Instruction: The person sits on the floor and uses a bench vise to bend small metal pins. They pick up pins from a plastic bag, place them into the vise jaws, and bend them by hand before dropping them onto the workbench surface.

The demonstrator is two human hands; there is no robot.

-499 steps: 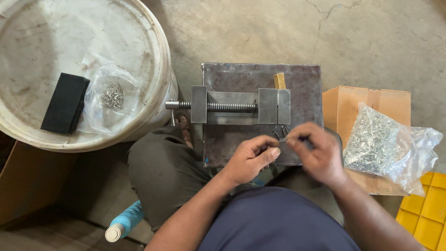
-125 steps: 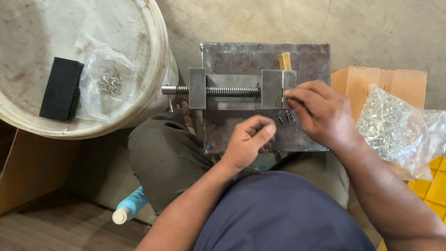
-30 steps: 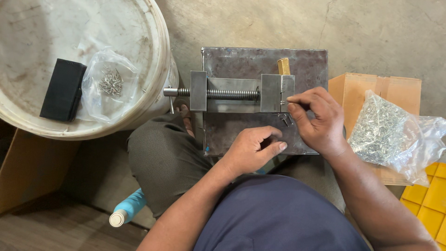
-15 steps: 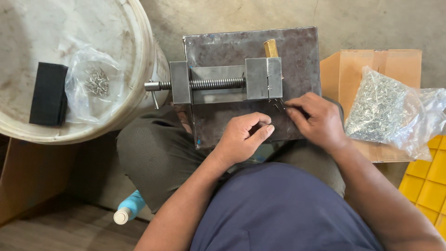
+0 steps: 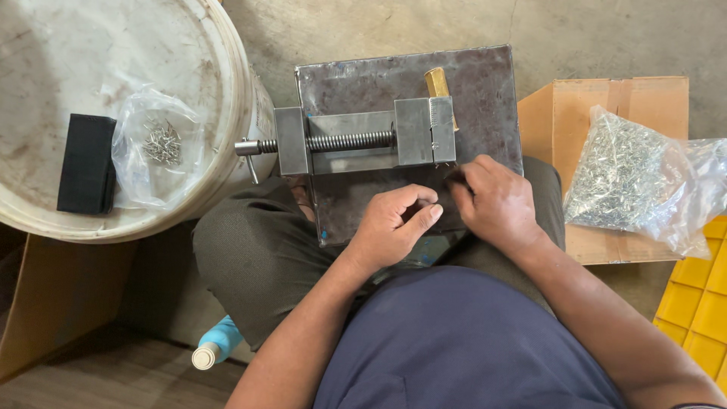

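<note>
1. Vise [image 5: 367,142] sat on a steel plate [image 5: 469,83] across the person's lap, screw running left-right, handle end poking out left toward the bucket [image 5: 227,91]. Jaws looked closed up at the right end; a brass piece [image 5: 437,81] stuck out behind them.
2. Right hand [image 5: 496,204] lay on the plate just below and right of the vise's right end, near it, not clearly touching. Fingers curled in, tips together; whatever they pinched was too small to make out, so can't tell if the grip held anything.
3. Left hand [image 5: 394,231] rested at the plate's near edge, well below the screw, fingers bent, thumb and index close together. Couldn't tell if anything was betw. them. The 2 hands were just beside each other, fingertips nearly meeting.
4. Nothing lay betw. hands and vise; bare plate only.
5. Left of plate: white bucket, upturned or lidded, w/ a black block [image 5: 87,174] and a small clear bag [image 5: 155,151] of metal bits on top.
6. Right of plate: cardboard box [image 5: 553,121] w/ a big clear bag [image 5: 636,178] of small metal parts on it.
7. Far right corner: yellow tray [image 5: 697,303].
8. Lower left, by the knee: blue bottle [image 5: 216,344] w/ white cap, lying on the floor.
</note>
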